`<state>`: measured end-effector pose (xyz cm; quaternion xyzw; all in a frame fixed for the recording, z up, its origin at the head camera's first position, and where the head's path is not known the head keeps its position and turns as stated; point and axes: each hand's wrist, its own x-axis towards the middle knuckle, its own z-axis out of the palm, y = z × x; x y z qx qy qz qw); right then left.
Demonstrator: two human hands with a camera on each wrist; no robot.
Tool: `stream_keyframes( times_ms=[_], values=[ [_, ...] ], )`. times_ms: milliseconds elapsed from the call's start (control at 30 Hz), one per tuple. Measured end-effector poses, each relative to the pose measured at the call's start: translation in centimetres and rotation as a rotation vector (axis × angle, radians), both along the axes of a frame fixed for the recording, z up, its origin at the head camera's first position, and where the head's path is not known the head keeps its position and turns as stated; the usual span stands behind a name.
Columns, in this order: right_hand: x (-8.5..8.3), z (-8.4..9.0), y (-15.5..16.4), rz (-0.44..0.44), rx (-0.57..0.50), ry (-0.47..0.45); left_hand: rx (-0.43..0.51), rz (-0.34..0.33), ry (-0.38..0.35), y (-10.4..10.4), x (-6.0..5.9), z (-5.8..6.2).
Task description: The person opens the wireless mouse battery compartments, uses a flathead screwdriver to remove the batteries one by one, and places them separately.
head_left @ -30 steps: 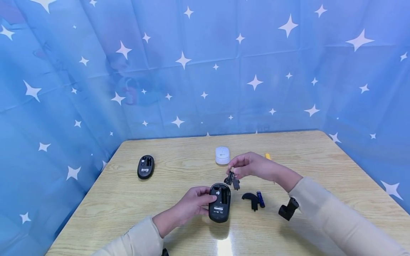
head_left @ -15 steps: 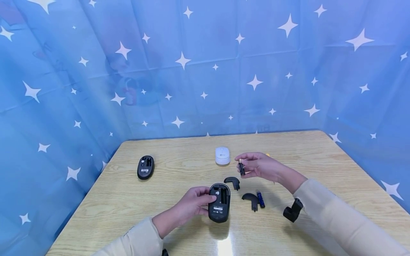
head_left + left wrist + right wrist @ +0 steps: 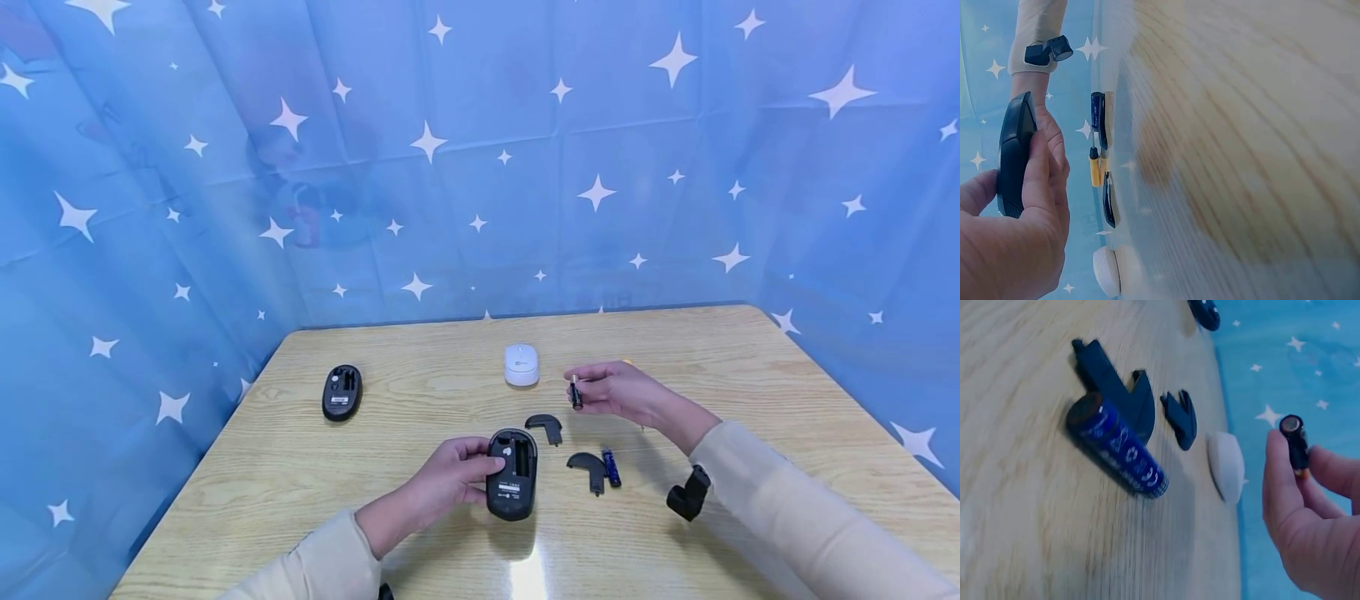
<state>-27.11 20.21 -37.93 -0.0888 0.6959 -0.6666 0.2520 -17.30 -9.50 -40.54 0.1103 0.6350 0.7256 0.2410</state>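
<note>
My left hand (image 3: 468,479) grips a black mouse (image 3: 512,475) turned underside up on the wooden table (image 3: 750,367), its battery bay uncovered. In the left wrist view the mouse (image 3: 1015,153) stands on edge in my fingers (image 3: 1038,181). My right hand (image 3: 592,390), raised to the right of the mouse, pinches a small dark battery (image 3: 576,392) upright; the right wrist view shows this battery (image 3: 1297,442) at my fingertips. Two black battery covers (image 3: 545,427) (image 3: 587,468) and a blue battery (image 3: 611,467) lie between my hands.
A white mouse (image 3: 521,364) sits behind the covers. A second black mouse (image 3: 342,392) lies underside up at the far left. A yellow-handled tool (image 3: 1094,169) lies behind my right hand. Blue star-patterned cloth (image 3: 480,167) surrounds the table.
My right hand has moved right and away from the held mouse, carrying the dark battery with it. My left hand and the mouse have barely shifted.
</note>
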Motion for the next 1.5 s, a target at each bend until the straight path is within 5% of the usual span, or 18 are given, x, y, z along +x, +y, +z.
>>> stream_keyframes(
  times_ms=[333,967,1500],
  values=[
    [-0.3,-1.6,-0.2,-0.081,0.175,0.011,-0.015,0.008,-0.005,0.3,-0.2,-0.3],
    [0.3,-2.7,-2.1,-0.161,0.383,0.036,-0.256,0.082,-0.016,1.1,-1.2,-0.9],
    [0.6,-2.9,-2.6,-0.208,0.406,0.07,-0.326,0.062,-0.019,1.3,-1.6,-1.3]
  ],
)
